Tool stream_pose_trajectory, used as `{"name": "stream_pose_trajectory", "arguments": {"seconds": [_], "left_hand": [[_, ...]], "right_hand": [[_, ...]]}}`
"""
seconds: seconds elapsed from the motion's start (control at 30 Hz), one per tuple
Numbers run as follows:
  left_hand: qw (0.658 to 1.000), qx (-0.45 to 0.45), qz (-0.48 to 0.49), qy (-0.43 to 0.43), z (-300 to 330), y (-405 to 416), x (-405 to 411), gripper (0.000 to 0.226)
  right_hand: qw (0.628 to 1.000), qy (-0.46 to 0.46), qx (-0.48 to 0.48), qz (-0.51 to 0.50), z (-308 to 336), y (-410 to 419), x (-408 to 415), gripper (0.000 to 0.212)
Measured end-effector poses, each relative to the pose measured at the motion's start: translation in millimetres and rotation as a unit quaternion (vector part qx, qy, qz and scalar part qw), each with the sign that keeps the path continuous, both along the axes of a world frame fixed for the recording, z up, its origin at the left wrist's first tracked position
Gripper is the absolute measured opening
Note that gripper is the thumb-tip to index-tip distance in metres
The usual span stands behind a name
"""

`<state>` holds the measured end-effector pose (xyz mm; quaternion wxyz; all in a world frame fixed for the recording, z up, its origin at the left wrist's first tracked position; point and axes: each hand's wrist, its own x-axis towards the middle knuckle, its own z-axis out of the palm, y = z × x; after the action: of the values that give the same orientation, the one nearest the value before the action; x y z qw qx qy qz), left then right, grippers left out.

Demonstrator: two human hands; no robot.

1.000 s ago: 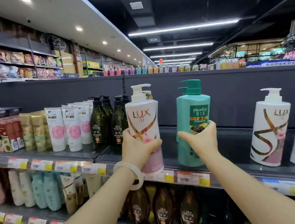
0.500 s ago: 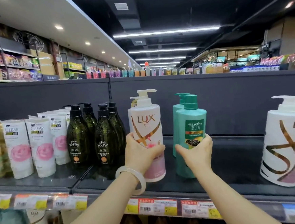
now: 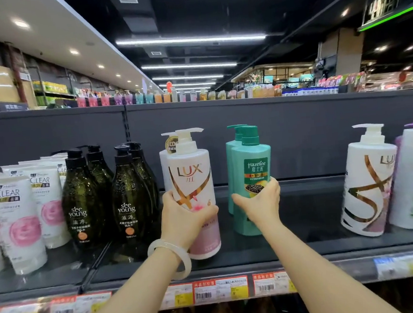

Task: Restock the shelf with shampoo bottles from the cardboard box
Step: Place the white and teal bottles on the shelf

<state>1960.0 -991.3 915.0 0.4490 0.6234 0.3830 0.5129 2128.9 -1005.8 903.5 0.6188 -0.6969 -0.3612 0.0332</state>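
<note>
White Lux bottle (image 3: 192, 182) stands upright on the dark shelf (image 3: 306, 244), left hand (image 3: 184, 215) wrapped round its lower body; a second Lux bottle sits directly behind. Just right, teal Hazeline bottle (image 3: 252, 167) upright on the same shelf, right hand (image 3: 259, 202) gripping its middle, another teal one behind it. Dark See Young bottles (image 3: 85, 198) to the left; price tags (image 3: 221, 291) along the shelf edge.

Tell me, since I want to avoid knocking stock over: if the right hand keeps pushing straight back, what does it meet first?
The right hand grips the front green bottle; a second green bottle stands directly behind, probably met first. The gap between them is unclear.
</note>
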Motion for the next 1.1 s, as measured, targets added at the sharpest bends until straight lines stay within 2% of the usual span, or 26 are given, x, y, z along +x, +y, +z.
{"name": "stream_pose_trajectory", "arguments": {"seconds": [0.23, 0.4, 0.47, 0.57, 0.8, 0.97, 1.1], "left_hand": [[1.000, 0.006, -0.018, 0.000, -0.7, -3.7, -4.6, 0.071], [0.999, 0.013, -0.029, -0.004, 0.3, -9.1, -1.6, 0.071], [0.999, 0.019, -0.036, -0.010, 1.6, -13.3, 3.1, 0.073], [0.998, 0.021, -0.054, -0.024, 5.6, -21.7, 14.6, 0.074], [0.989, 0.008, -0.143, -0.028, 14.8, -57.6, 72.4, 0.075], [0.988, 0.001, -0.154, -0.030, 10.4, -83.4, 131.6, 0.075], [0.991, -0.002, -0.133, -0.030, 1.6, -93.3, 174.6, 0.076]], "right_hand": [[1.000, -0.004, -0.013, 0.001, 0.0, -1.1, -1.0, 0.088], [0.997, 0.011, -0.066, 0.034, 4.9, -16.0, -0.7, 0.121], [0.997, 0.007, -0.069, 0.040, 5.5, -27.6, 1.0, 0.123], [0.998, -0.005, -0.054, 0.027, 6.5, -47.2, 5.9, 0.110], [0.998, -0.002, -0.040, -0.044, 6.9, -98.5, 44.6, 0.065], [0.996, -0.020, -0.066, -0.056, 1.9, -135.9, 81.0, 0.048], [0.995, -0.023, -0.081, -0.059, -7.2, -160.0, 108.9, 0.046]]}}
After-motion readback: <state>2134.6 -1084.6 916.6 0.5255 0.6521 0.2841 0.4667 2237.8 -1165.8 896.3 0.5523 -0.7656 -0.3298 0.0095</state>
